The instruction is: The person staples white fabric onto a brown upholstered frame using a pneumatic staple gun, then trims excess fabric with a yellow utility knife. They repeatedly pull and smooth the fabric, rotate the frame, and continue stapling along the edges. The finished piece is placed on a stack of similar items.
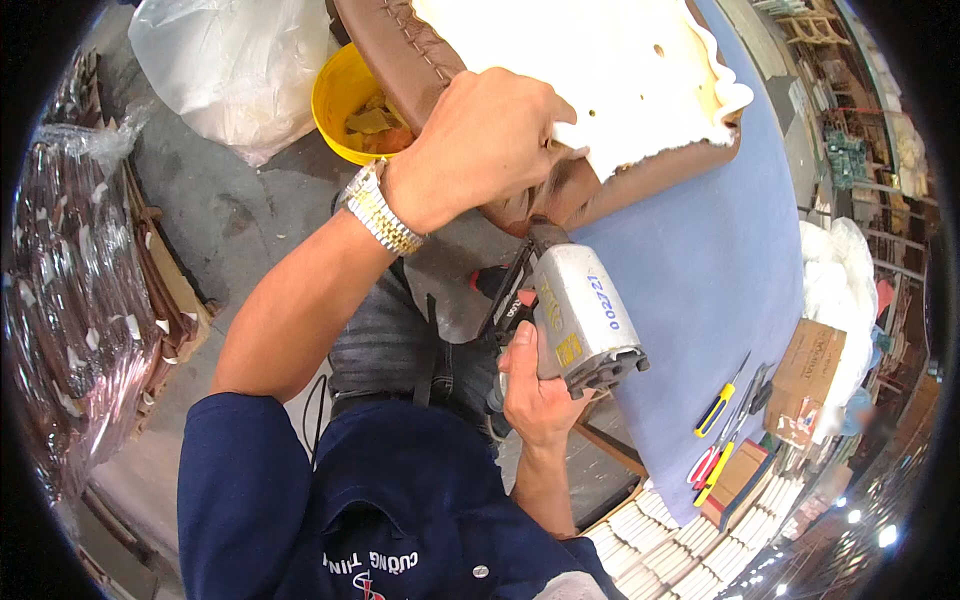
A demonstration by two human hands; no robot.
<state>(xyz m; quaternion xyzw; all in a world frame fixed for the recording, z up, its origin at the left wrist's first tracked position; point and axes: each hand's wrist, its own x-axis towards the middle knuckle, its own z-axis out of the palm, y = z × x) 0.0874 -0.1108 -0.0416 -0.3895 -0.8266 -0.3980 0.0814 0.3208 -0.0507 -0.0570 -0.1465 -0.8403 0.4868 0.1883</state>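
A padded piece covered in brown leather lies on the blue-topped table. Its upper face carries a white fabric, glaringly bright, with a few small holes and a wavy edge. My left hand reaches over the padded piece's near corner, fingers curled and pinching the white fabric's edge. Below it, my right hand grips a grey pneumatic staple gun by its handle. The gun's dark nose is up against or very near the brown leather at that corner; exact contact cannot be told.
A yellow bucket with scraps and a white plastic bag stand at the upper left. Plastic-wrapped brown pieces are stacked at left. Hand tools, including a yellow-handled screwdriver, lie on the blue table near a cardboard box.
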